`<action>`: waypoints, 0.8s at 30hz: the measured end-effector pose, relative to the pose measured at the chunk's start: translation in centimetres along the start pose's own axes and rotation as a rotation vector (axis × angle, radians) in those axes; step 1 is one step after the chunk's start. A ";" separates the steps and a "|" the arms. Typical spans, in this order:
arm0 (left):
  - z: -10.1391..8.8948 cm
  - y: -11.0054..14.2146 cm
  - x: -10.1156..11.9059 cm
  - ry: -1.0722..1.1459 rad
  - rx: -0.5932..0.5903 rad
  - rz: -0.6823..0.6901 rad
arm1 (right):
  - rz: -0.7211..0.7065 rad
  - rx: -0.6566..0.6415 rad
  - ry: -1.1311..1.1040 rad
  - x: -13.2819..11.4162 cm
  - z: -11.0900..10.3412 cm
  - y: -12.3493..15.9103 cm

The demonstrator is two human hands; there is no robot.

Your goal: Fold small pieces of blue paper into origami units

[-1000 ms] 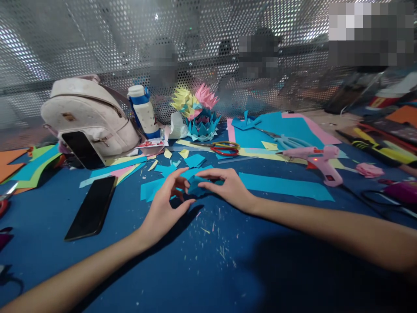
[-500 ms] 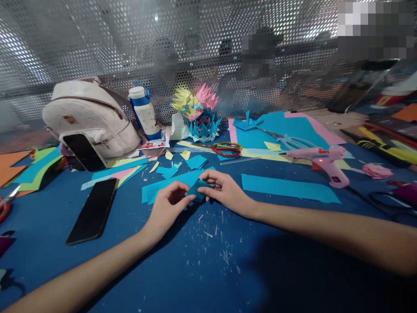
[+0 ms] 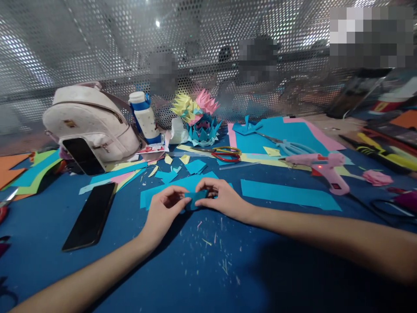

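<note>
A small blue piece of paper (image 3: 193, 201) is held up between both hands, just above the table. My left hand (image 3: 167, 208) pinches its left edge between thumb and fingers. On the other side my right hand (image 3: 223, 200) grips the right edge, with the thumb in front and the fingers curled behind. Under and behind the hands lie larger blue paper sheets (image 3: 150, 191). Several blue and yellow paper scraps (image 3: 195, 166) are scattered just beyond. To the right is a long blue paper strip (image 3: 286, 194).
A pink glue gun (image 3: 329, 163) stands at the right, its cord trailing off. Red-and-yellow-handled scissors (image 3: 226, 154) and light-blue-handled scissors (image 3: 293, 147) lie behind. Folded paper flowers (image 3: 203, 126), a bottle (image 3: 145, 117), a backpack (image 3: 87, 117) and a phone (image 3: 91, 215) are also there.
The small blue paper has turned from a tilted, pointed shape to a level one. My hands have shifted slightly, both still holding it.
</note>
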State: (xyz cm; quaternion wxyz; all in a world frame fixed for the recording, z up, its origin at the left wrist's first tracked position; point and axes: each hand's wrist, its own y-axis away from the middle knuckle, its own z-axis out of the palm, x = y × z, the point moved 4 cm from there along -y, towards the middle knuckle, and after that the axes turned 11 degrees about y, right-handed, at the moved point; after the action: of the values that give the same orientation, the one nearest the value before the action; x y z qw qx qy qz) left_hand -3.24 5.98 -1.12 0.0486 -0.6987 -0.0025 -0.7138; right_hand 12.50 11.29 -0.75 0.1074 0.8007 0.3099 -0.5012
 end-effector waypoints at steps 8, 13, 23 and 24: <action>-0.2 0.0 -0.1 -0.028 0.017 -0.039 | -0.003 -0.019 0.022 0.2 0.2 -0.3; -0.2 -0.1 -0.1 -0.029 0.033 -0.043 | 0.023 -0.026 0.088 0.4 0.1 -0.4; -0.3 -0.2 -0.4 -0.036 0.054 -0.054 | 0.030 -0.062 0.082 0.4 -0.1 -0.3; -0.3 -0.3 -0.4 -0.033 0.053 -0.063 | 0.028 -0.066 0.074 0.4 -0.1 -0.3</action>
State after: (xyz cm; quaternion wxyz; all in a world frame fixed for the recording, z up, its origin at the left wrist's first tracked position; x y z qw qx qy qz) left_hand -3.55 6.23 -1.52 0.0447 -0.7084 -0.0441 -0.7030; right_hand 12.52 11.75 -1.04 0.1292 0.8190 0.3188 -0.4593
